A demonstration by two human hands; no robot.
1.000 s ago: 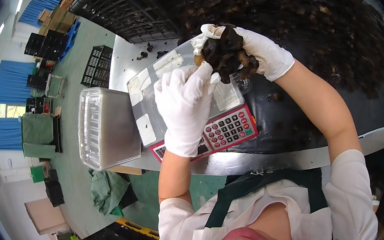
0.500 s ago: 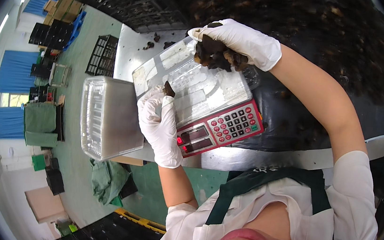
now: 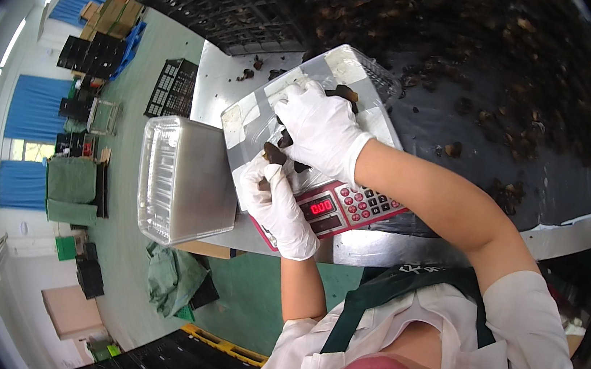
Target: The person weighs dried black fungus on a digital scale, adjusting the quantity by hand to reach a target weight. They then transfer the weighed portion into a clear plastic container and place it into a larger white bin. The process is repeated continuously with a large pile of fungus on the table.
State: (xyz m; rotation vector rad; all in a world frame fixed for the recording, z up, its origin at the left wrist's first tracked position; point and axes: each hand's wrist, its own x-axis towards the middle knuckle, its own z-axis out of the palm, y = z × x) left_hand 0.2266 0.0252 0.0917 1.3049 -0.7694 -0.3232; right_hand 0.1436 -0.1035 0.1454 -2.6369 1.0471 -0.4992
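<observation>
My gloved left hand (image 3: 275, 200) is at the near left edge of a weighing scale, pinching one dark brown mushroom piece (image 3: 274, 154) between thumb and fingers. Over the scale's plate, my gloved right hand (image 3: 322, 129) curls round a clump of dark mushroom pieces (image 3: 344, 94); some stick out above it and others show below, next to the left hand. Most of the clump is hidden by the glove. The scale has a silvery plate (image 3: 249, 110) and a red keypad panel (image 3: 359, 205) with a lit red display, partly covered by my right forearm.
Left of the scale stands a stack of clear plastic boxes (image 3: 190, 180). A black plastic crate (image 3: 221, 8) is behind it. Many dark mushroom pieces (image 3: 466, 29) are heaped on black sheeting (image 3: 429, 163) to the right. The metal table edge (image 3: 390, 250) runs in front of me.
My right hand has come down from the scale's far right corner toward its middle with the mushroom clump. The left hand keeps its piece. My view has shifted slightly.
</observation>
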